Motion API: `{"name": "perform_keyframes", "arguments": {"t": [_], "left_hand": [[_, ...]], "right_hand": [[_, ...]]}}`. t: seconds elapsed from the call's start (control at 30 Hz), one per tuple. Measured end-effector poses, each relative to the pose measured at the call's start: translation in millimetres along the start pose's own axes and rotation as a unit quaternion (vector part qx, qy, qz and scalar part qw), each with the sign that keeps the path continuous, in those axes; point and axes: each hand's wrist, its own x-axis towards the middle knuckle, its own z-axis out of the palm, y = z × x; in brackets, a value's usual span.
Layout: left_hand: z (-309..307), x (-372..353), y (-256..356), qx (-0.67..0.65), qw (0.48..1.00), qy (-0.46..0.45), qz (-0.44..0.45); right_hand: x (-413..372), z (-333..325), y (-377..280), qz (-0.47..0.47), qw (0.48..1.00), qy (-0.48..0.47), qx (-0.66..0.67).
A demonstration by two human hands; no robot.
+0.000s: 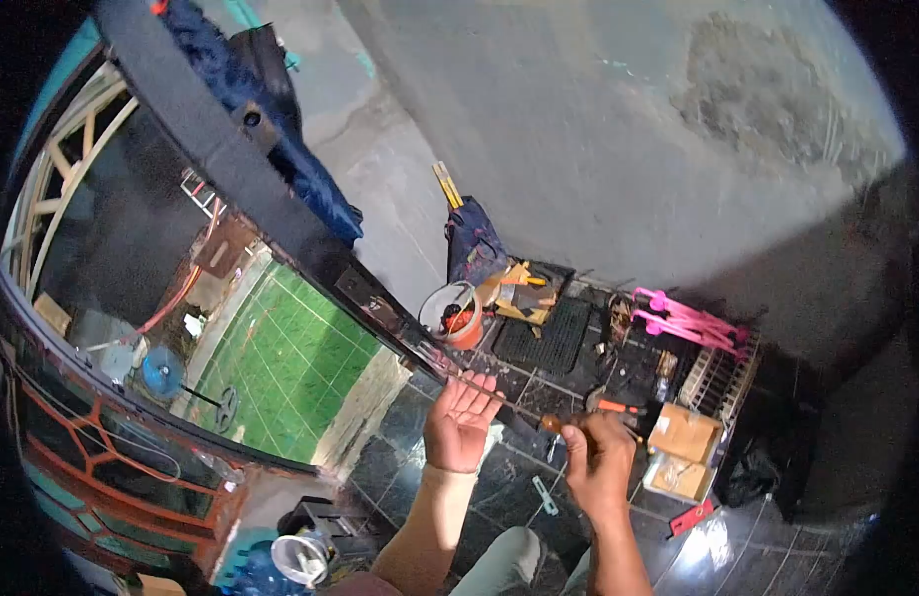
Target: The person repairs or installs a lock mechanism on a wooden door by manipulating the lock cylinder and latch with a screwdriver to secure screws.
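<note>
Right-hand fingers [608,431] around screwdriver [551,423], bucket [466,338] beyond

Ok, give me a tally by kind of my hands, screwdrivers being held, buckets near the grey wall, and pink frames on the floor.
Hands: 2 (left hand, right hand)
Held screwdriver: 1
Bucket near the wall: 1
Pink frame: 1
Total: 5

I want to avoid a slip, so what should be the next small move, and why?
Perhaps close the left hand around the long-shafted tool near its tip: the left palm lies open beside the shaft, only the right hand grips the handle, and the tip points toward the dark frame, so steadying may help.
</note>
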Motion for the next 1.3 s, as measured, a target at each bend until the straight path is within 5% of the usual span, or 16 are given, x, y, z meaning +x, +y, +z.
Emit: {"name": "perform_keyframes", "arguments": {"t": [0.13,0.23,0.27,0.37,0.4,0.5,0.67,0.77,0.97,1.03,1.07,1.17,1.23,1.3], "left_hand": [[-18,8,4,-0.100,0.990,-0.059,-0.076],[-13,3,11,-0.121,0.985,-0.056,-0.109],[-11,0,13,-0.122,0.983,-0.060,-0.125],[-14,1,15,-0.126,0.981,-0.066,-0.134],[-19,3,16,-0.132,0.980,-0.057,-0.140],[-14,-1,18,-0.142,0.973,-0.079,-0.161],[-22,4,19,-0.074,0.978,-0.077,-0.176],[-25,6,18,-0.079,0.976,-0.085,-0.182],[-20,5,8,-0.121,0.979,-0.066,-0.150],[-21,7,5,-0.136,0.976,-0.071,-0.151],[-19,8,4,-0.139,0.977,-0.071,-0.146],[-13,8,-2,-0.147,0.978,-0.074,-0.125],[-14,8,-5,-0.145,0.980,-0.080,-0.106],[-11,8,-8,-0.169,0.978,-0.070,-0.101]], "right_hand": [[-19,22,-14,0.173,0.946,0.109,0.254],[-30,4,-17,0.287,0.949,-0.034,0.128],[-27,0,-18,0.280,0.951,-0.088,0.096],[-36,6,-29,0.237,0.970,-0.031,0.050],[-39,17,-25,0.150,0.985,0.066,0.057],[-41,24,-29,0.233,0.926,0.080,0.287],[-35,4,-26,0.331,0.938,-0.071,0.069],[-36,20,-28,0.145,0.973,0.088,0.154],[-35,10,-11,0.297,0.927,0.004,0.229],[-37,6,4,0.295,0.941,-0.062,0.154],[-36,11,-7,0.243,0.958,-0.013,0.154],[-27,13,-24,0.198,0.934,0.024,0.296],[-24,8,-34,0.240,0.934,0.037,0.261],[-28,7,9,0.267,0.950,-0.056,0.151]]}}
